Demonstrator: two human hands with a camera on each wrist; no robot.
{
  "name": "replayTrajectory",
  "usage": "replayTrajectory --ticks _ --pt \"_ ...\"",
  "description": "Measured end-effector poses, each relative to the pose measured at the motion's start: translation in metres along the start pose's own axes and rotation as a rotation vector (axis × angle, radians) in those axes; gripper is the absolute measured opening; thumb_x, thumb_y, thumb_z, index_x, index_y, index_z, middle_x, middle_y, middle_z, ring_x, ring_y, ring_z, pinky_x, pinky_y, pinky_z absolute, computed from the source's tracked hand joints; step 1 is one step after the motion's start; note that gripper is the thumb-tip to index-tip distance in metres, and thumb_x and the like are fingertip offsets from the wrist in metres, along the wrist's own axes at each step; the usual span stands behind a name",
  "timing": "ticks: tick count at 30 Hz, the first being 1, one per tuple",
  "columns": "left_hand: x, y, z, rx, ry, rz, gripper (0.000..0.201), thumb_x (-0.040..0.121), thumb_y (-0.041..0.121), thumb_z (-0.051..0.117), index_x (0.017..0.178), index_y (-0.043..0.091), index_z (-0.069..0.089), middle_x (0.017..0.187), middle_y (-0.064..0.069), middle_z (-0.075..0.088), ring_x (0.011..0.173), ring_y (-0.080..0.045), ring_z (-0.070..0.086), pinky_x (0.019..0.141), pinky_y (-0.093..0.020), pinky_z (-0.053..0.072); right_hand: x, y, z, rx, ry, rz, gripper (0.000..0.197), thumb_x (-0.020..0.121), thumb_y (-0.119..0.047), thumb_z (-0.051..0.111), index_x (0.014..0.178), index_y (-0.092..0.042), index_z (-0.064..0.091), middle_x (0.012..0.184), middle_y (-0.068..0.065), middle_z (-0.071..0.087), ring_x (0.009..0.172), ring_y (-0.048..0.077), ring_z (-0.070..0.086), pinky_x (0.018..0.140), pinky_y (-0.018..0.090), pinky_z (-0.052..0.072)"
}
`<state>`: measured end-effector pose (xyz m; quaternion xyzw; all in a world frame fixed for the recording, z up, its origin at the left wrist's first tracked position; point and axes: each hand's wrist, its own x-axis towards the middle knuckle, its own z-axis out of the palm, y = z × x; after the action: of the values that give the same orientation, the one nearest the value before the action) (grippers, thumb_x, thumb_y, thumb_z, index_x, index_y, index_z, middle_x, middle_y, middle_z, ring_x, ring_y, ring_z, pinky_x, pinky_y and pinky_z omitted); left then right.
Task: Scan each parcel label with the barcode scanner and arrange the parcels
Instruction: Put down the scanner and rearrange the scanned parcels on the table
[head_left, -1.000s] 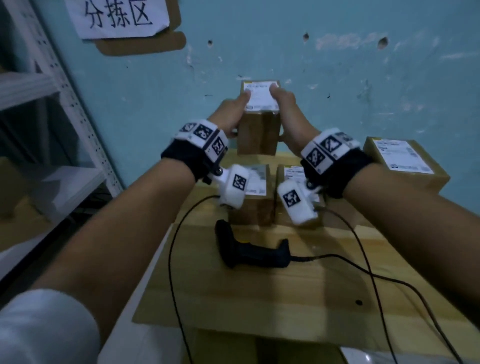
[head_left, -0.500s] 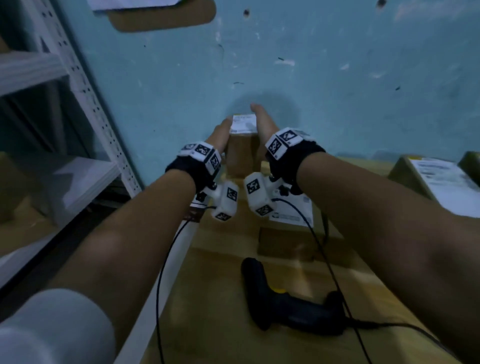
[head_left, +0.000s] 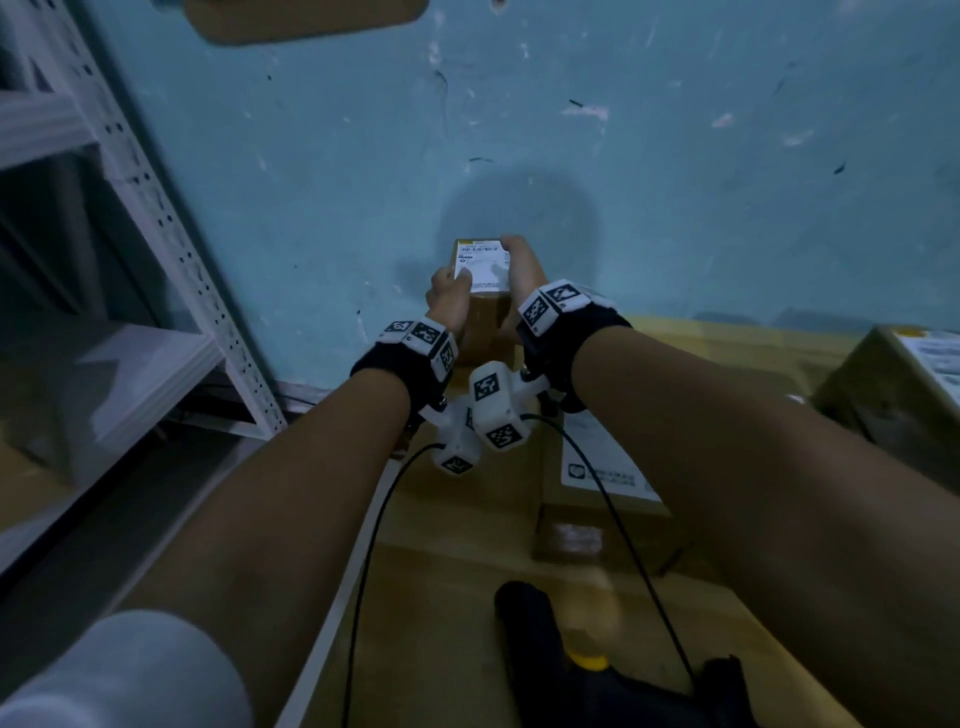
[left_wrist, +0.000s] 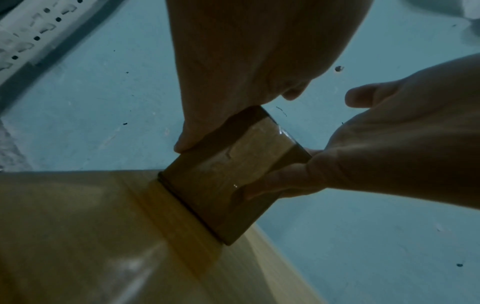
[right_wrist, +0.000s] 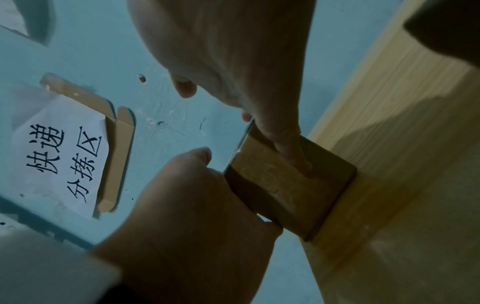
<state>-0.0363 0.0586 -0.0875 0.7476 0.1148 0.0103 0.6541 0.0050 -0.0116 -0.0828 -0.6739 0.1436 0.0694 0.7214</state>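
Note:
A small brown cardboard parcel (head_left: 485, 317) with a white label (head_left: 482, 264) on top stands at the far left corner of the wooden table (head_left: 441, 571), against the blue wall. My left hand (head_left: 449, 293) grips its left side, thumb on the label. My right hand (head_left: 522, 267) grips its right side. In the left wrist view the parcel (left_wrist: 228, 176) sits with its lower edge on the table. In the right wrist view a right finger (right_wrist: 288, 150) lies along the parcel (right_wrist: 285, 195). The black barcode scanner (head_left: 571, 675) lies near me on the table, untouched.
A second labelled parcel (head_left: 602, 478) lies flat just right of my wrists, and a third parcel (head_left: 904, 384) sits at the far right. White metal shelving (head_left: 156, 208) stands to the left. Black cables (head_left: 613, 499) cross the table. A paper sign (right_wrist: 59, 160) hangs on the wall.
Both hands have carried the parcel down and to the left, from above the other parcels to the table's far left corner. The head view has shifted with them.

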Motion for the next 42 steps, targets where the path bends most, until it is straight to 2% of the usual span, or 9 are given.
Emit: replayTrajectory --ticks 2,12,18,23,28,32,36,39,42 --pt "0.002 0.0 0.003 0.092 0.034 0.008 0.046 0.1 0.025 0.032 0.142 0.008 0.027 0.144 -0.018 0.035 0.132 -0.031 0.037 0.109 -0.035 0.032 0.02 0.006 0.005 0.079 0.009 0.024 0.073 0.053 -0.054 0.05 0.111 -0.012 0.064 0.119 0.013 0.065 0.1 0.032 0.065 0.1 0.045 0.046" --pt "0.028 0.002 0.003 0.3 0.02 0.011 0.05 0.1 0.027 0.034 0.146 0.014 0.018 0.146 -0.019 0.032 0.132 -0.033 0.037 0.108 -0.035 0.03 0.004 -0.009 0.003 0.075 -0.035 -0.05 0.047 0.086 -0.036 0.045 0.125 -0.011 0.053 0.126 0.015 0.06 0.113 0.031 0.059 0.098 0.04 0.043" --pt "0.028 0.005 0.001 0.381 -0.014 -0.003 0.053 0.1 0.031 0.032 0.147 0.016 0.013 0.145 -0.02 0.036 0.129 -0.035 0.041 0.108 -0.036 0.032 0.013 -0.016 -0.001 0.084 -0.036 -0.024 0.021 0.088 -0.033 0.044 0.099 -0.015 0.048 0.091 0.015 0.06 0.067 0.025 0.055 0.065 0.029 0.042" --pt "0.025 0.008 -0.004 0.427 0.001 -0.032 0.07 0.099 0.04 0.033 0.149 0.02 -0.011 0.152 -0.022 0.022 0.136 -0.038 0.033 0.112 -0.043 0.027 0.008 -0.019 -0.008 0.108 -0.081 0.019 0.027 0.089 -0.035 0.041 0.078 -0.013 0.051 0.079 0.01 0.056 0.065 0.024 0.051 0.067 0.03 0.039" --pt "-0.003 0.011 -0.017 0.37 0.076 0.006 0.073 0.096 0.052 0.03 0.149 0.024 -0.012 0.158 -0.013 -0.006 0.146 -0.032 0.003 0.118 -0.049 0.006 -0.058 -0.037 -0.032 0.042 -0.11 0.058 0.036 0.096 -0.04 0.034 0.087 -0.012 0.054 0.076 0.011 0.064 0.067 0.022 0.062 0.061 0.018 0.046" --pt "-0.041 0.014 -0.028 0.38 0.035 -0.005 0.07 0.096 0.053 0.026 0.15 0.021 -0.005 0.159 -0.008 -0.006 0.147 -0.027 -0.001 0.119 -0.046 0.005 -0.116 -0.051 -0.057 -0.07 -0.031 -0.077 0.049 0.1 -0.032 0.03 0.14 -0.005 0.036 0.144 0.011 0.04 0.134 0.021 0.038 0.104 0.026 0.034" --pt "-0.089 0.019 -0.034 0.374 -0.105 -0.057 0.065 0.097 0.051 0.025 0.149 0.013 0.015 0.157 -0.013 0.015 0.144 -0.028 0.019 0.118 -0.042 0.018 -0.166 -0.051 -0.076 -0.229 0.046 -0.119 0.052 0.1 -0.031 0.031 0.144 -0.004 0.03 0.154 0.011 0.027 0.141 0.023 0.027 0.113 0.033 0.022" --pt "-0.128 0.018 -0.034 0.448 -0.283 -0.105 0.06 0.099 0.047 0.025 0.144 0.008 0.03 0.14 -0.013 0.044 0.125 -0.031 0.048 0.104 -0.038 0.036 -0.195 -0.037 -0.104 -0.4 0.055 -0.066 0.052 0.099 -0.033 0.031 0.141 -0.003 0.035 0.144 0.016 0.04 0.131 0.03 0.039 0.108 0.037 0.031" --pt "-0.162 0.014 -0.03 0.435 -0.323 -0.186 0.06 0.097 0.05 0.032 0.138 0.008 0.039 0.099 -0.009 0.062 0.072 -0.019 0.06 0.058 -0.024 0.044 -0.229 -0.021 -0.122 -0.532 0.064 0.032 0.036 0.098 -0.034 0.034 0.117 -0.007 0.046 0.101 0.014 0.051 0.081 0.023 0.05 0.085 0.033 0.039"
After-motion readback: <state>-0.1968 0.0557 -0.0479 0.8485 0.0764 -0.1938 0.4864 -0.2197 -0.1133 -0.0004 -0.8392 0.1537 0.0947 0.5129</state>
